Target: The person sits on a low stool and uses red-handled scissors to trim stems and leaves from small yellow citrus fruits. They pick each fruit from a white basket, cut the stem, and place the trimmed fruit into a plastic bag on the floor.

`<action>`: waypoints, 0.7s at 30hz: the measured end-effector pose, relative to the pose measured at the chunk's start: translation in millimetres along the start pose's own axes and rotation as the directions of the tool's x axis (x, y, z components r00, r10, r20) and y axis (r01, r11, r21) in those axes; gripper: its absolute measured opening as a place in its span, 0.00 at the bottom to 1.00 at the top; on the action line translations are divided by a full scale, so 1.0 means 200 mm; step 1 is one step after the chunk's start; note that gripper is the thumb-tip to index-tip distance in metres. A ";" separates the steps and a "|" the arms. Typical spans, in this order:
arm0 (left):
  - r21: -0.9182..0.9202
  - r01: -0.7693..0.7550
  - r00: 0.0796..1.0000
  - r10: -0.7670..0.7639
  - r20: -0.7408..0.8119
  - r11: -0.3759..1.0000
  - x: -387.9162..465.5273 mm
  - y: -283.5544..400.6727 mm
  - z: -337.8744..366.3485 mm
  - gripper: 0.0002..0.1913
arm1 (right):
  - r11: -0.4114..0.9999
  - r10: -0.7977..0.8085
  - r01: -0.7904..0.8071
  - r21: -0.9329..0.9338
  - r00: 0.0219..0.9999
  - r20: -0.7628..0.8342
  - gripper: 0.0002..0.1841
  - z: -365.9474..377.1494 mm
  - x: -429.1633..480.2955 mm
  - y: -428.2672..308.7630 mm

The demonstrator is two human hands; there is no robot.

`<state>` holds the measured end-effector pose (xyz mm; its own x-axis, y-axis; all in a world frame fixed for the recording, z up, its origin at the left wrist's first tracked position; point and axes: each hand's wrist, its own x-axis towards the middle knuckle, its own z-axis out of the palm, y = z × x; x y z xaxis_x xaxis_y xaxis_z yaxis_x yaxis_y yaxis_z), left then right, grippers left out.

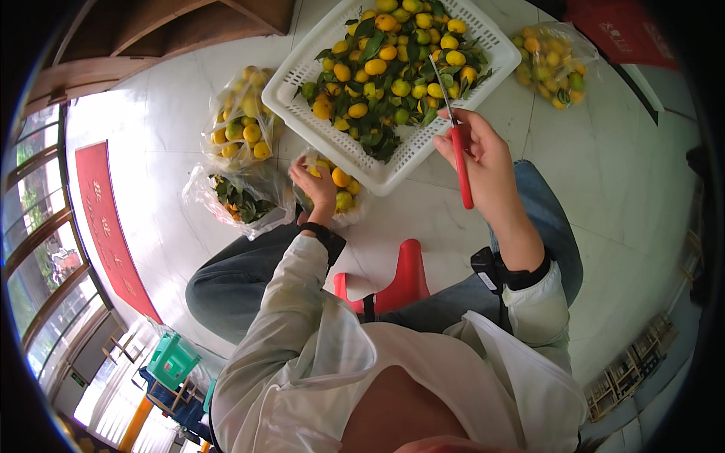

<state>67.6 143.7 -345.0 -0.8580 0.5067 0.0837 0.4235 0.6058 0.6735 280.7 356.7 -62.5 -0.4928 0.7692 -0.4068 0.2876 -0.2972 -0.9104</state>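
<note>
My right hand (481,153) holds scissors with red handles (461,170), their metal blades pointing up over the near edge of a white plastic basket (385,184). Small yellow and green citrus fruits (375,67) with leaves fill much of the basket. My left hand (317,184) reaches into the mouth of a clear plastic bag of citrus fruits (342,178), left of the basket's near corner. Its fingertips are partly among the fruit and plastic, so whether they grip a fruit cannot be seen.
Left of the basket stand another bag of citrus fruits (243,127) and an open bag with leafy fruit (243,204). One more fruit bag (552,65) lies right of the basket. A red mat (113,226) is at the left, wooden furniture (170,28) at the top left.
</note>
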 end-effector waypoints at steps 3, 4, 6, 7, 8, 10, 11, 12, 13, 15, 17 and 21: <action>-0.070 -0.172 0.985 0.172 -0.013 0.983 0.27 0.17 -0.02 0.20 | 1.000 0.000 0.000 0.023 1.000 -0.013 0.19 0.01 -0.02 0.01; -0.081 -0.256 0.966 0.259 0.022 0.963 0.38 0.21 0.00 0.19 | 1.000 0.001 0.000 0.009 1.000 -0.024 0.19 0.02 -0.02 0.02; 0.007 -0.439 0.850 0.413 0.328 0.898 0.60 0.26 0.06 0.20 | 0.999 -0.024 0.024 -0.024 1.000 -0.018 0.19 0.04 -0.02 0.04; 0.094 -0.533 0.772 0.438 0.461 0.841 0.69 0.26 0.12 0.19 | 0.999 -0.010 0.009 -0.051 1.000 -0.020 0.20 0.05 -0.02 0.05; 0.185 -0.519 0.741 0.331 0.584 0.835 0.76 0.26 0.19 0.17 | 0.996 -0.034 0.034 -0.084 0.999 0.006 0.21 0.04 -0.03 0.05; 0.293 -0.549 0.667 0.200 0.717 0.783 0.84 0.23 0.31 0.14 | 0.997 -0.045 0.044 -0.058 0.999 -0.020 0.21 0.04 -0.03 0.05; 0.327 -0.562 0.634 0.142 0.760 0.760 0.86 0.21 0.36 0.13 | 0.998 -0.030 0.028 -0.052 0.999 -0.037 0.21 0.04 -0.02 0.05; 0.370 -0.569 0.592 0.053 0.804 0.734 0.88 0.18 0.41 0.12 | 0.997 -0.056 0.053 -0.056 0.998 -0.037 0.21 0.03 -0.02 0.04; 0.364 -0.592 0.604 0.096 0.791 0.719 0.88 0.16 0.45 0.12 | 0.997 -0.058 0.055 -0.061 0.997 -0.045 0.21 0.02 -0.01 0.04; 0.381 -0.622 0.606 0.113 0.787 0.684 0.87 0.10 0.50 0.11 | 0.996 -0.067 0.063 -0.069 0.996 -0.060 0.21 0.02 0.00 0.03; 0.358 -0.667 0.589 0.168 0.791 0.654 0.87 0.06 0.53 0.10 | 0.997 -0.047 0.044 -0.064 0.998 -0.051 0.21 0.01 0.00 0.03; 0.351 -0.724 0.557 0.204 0.805 0.593 0.90 0.02 0.54 0.10 | 0.998 -0.043 0.040 -0.047 0.998 -0.054 0.21 0.02 0.00 0.02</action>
<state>-52.7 303.7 -406.0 -0.1578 0.8995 -0.4075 0.9748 0.2077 0.0810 278.1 353.6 -67.3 -0.4591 0.8108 -0.3630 0.3059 -0.2393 -0.9215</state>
